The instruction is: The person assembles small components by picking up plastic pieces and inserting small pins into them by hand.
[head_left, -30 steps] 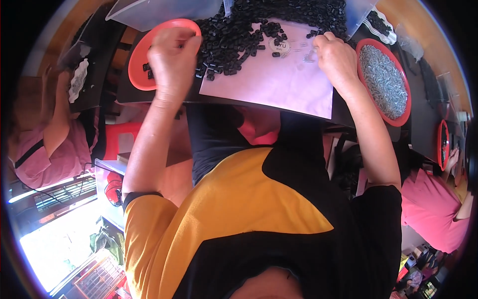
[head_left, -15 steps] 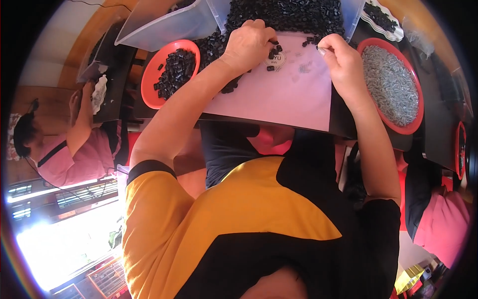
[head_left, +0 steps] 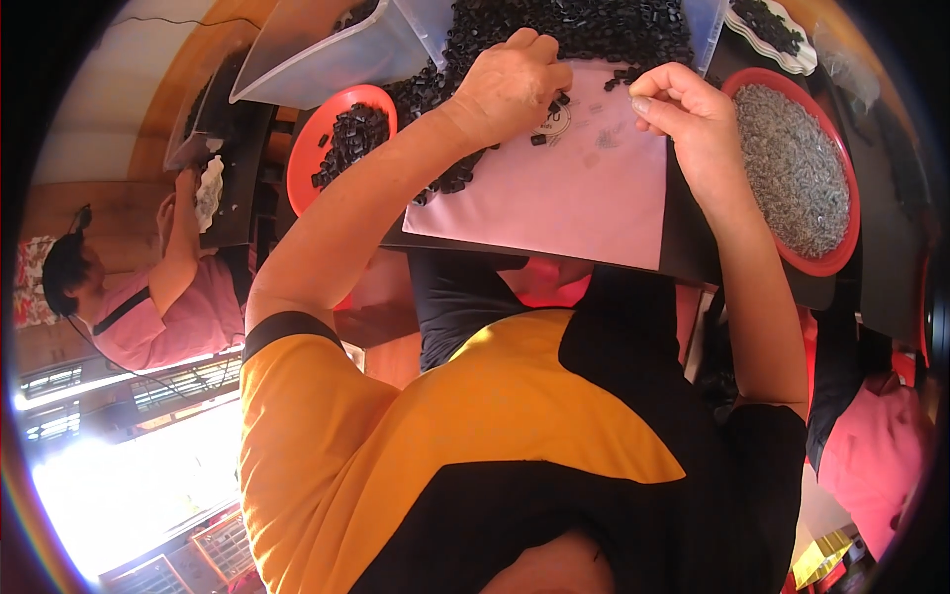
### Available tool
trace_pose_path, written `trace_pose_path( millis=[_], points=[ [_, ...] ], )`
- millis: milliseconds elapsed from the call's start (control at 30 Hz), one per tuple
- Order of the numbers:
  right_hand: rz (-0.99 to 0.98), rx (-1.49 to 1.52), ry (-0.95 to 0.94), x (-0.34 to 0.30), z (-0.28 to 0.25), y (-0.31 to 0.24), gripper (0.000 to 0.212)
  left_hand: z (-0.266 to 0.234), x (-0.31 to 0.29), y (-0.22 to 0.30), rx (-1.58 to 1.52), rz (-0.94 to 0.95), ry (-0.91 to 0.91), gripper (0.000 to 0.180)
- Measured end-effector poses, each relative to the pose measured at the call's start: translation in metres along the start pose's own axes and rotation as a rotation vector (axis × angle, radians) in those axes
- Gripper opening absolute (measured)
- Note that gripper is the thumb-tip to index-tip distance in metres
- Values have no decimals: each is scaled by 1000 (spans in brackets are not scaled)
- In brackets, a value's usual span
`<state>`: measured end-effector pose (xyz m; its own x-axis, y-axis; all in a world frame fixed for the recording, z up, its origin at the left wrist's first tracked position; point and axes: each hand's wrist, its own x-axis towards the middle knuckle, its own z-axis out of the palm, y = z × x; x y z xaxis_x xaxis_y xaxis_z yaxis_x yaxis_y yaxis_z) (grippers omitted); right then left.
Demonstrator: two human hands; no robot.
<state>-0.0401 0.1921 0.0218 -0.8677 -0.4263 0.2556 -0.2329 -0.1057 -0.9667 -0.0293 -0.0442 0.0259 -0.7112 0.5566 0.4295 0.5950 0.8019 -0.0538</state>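
Note:
My left hand [head_left: 510, 87] is closed over the pink sheet [head_left: 554, 203], its fingertips pinching a small black plastic piece [head_left: 560, 101]. Another black piece [head_left: 538, 140] lies just below it, beside a round printed mark. My right hand [head_left: 693, 111] hovers at the sheet's right edge, thumb and forefinger pressed together. Whatever is between them is too small to make out. Loose black pieces [head_left: 620, 77] lie close to its fingertips. A heap of the same pieces [head_left: 569, 32] fills the clear plastic bin at the back, and more spill out left of the sheet.
On the left stands a red bowl [head_left: 302, 153] of black pieces; on the right, a red bowl [head_left: 853, 223] of small silvery metal parts. A white scalloped dish [head_left: 800, 57] sits behind it. Co-workers in pink are at the left [head_left: 183, 302] and right [head_left: 876, 445].
My right hand has turned slightly, fingers still pinched. My left hand has shifted a little to the right over the black pieces. The whole view has shifted slightly.

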Motion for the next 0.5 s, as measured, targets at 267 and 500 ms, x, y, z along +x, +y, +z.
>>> trace_pose_path(
  millis=[267, 500],
  points=[
    [7, -29, 4, -1, 1, 1, 8, 2, 10, 8, 95, 78, -94, 7],
    [-9, -49, 12, 0, 2, 0, 10, 6, 17, 10, 50, -119, -215, 14]
  ],
)
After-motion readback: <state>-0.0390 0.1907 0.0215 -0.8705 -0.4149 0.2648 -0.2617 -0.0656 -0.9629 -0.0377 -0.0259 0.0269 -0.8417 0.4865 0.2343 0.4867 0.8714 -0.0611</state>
